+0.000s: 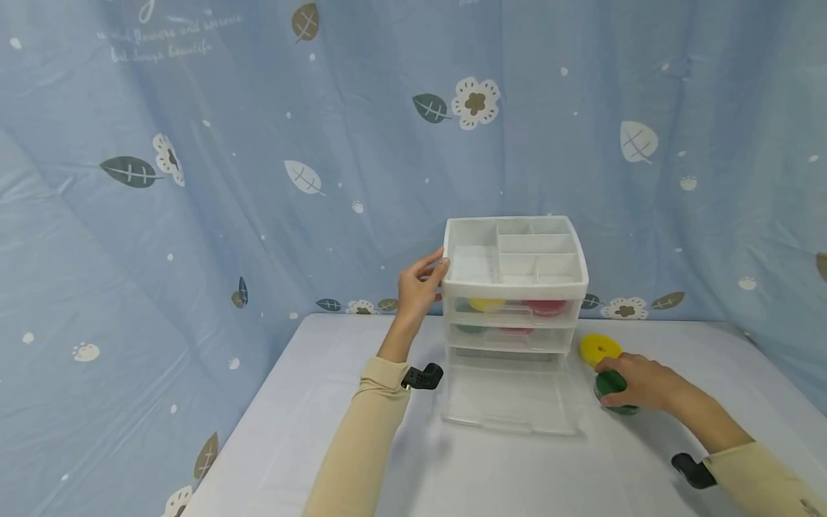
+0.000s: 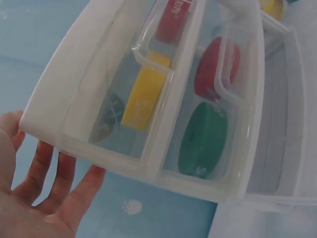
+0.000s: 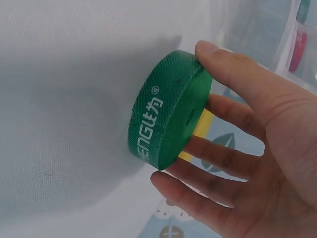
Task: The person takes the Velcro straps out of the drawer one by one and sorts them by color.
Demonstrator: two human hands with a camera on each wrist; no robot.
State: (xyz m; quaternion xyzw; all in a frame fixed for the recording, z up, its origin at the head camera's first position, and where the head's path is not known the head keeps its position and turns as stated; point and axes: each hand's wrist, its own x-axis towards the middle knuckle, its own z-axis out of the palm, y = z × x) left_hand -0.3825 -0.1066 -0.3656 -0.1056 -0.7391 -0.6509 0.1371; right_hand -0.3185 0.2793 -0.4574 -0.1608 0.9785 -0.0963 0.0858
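A white drawer unit (image 1: 517, 291) with clear drawers stands at the back of the table. My left hand (image 1: 420, 289) touches its left side, the fingers extended along the side in the left wrist view. The lowest drawer (image 1: 510, 398) is pulled out, its inside bare. To the right of it, my right hand (image 1: 649, 385) grips a green tape roll (image 3: 171, 111) by its edges between thumb and fingers, the roll close over the tabletop. A yellow tape roll (image 1: 598, 348) lies just behind that hand, beside the unit.
Behind the two upper drawer fronts are more rolls: a yellow roll (image 2: 146, 91) and a red roll (image 2: 173, 21) in the top one, a red roll (image 2: 210, 69) and a green roll (image 2: 203, 141) in the middle one. A blue patterned curtain (image 1: 362, 143) hangs behind the white table (image 1: 336, 380).
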